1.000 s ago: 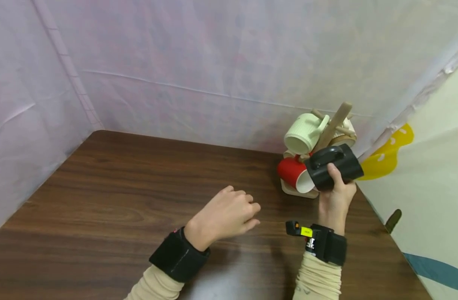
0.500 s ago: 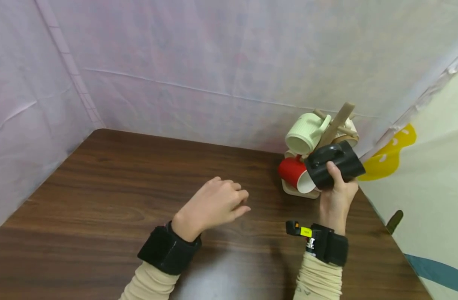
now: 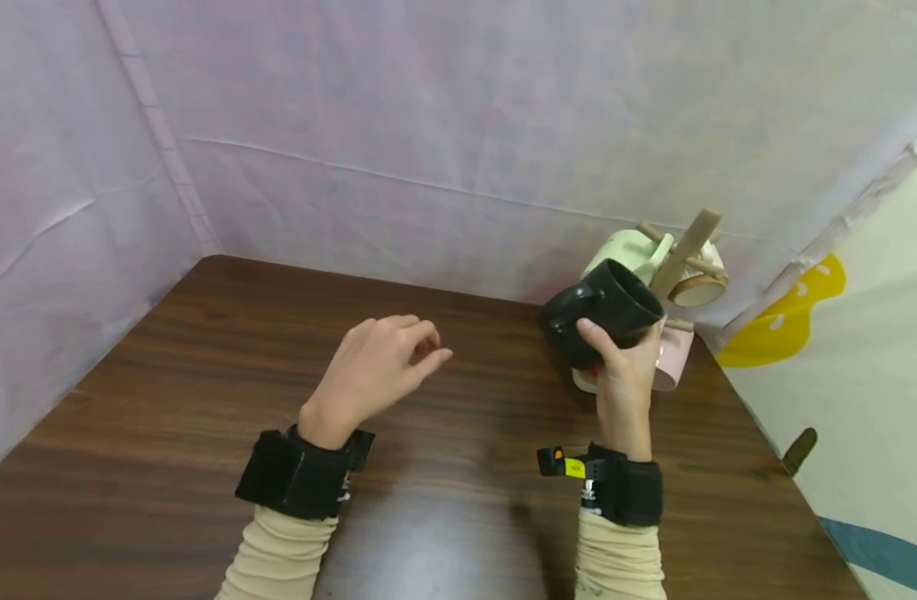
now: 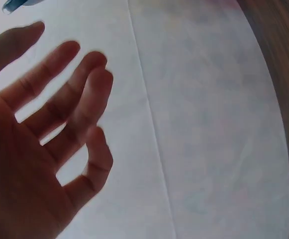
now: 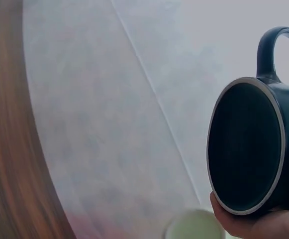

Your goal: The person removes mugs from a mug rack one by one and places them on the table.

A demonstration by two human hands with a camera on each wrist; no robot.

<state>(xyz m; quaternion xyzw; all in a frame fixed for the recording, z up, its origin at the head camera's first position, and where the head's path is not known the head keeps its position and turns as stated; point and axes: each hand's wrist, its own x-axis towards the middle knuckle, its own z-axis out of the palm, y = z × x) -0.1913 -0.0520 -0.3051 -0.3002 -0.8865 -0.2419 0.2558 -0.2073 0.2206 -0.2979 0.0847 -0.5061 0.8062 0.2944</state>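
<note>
My right hand [image 3: 625, 387] grips a black mug [image 3: 607, 310] by its body, thumb across the near side. The mug tilts with its mouth to the upper right; its handle points left. In the right wrist view the mug's flat base [image 5: 244, 149] faces the camera, handle up. Behind it stands a wooden mug tree [image 3: 687, 250] with a light green mug [image 3: 629, 250], a white mug with a brown base [image 3: 700, 290] and a pink mug [image 3: 673, 357]. The black mug hides most of a red mug. My left hand [image 3: 372, 367] hovers over the table, fingers loosely curled, holding nothing.
The dark wooden table [image 3: 226, 358] reaches back to a pale cloth wall [image 3: 398, 225]. At the right stands another cloth [image 3: 864, 400] with yellow, green and blue shapes. Both wrists carry black straps; a small camera [image 3: 552, 461] juts from the right one.
My right hand has moved left with the black mug, turning its mouth upward, across the red mug. The left hand has drawn left and slightly up. The view has shifted a little.
</note>
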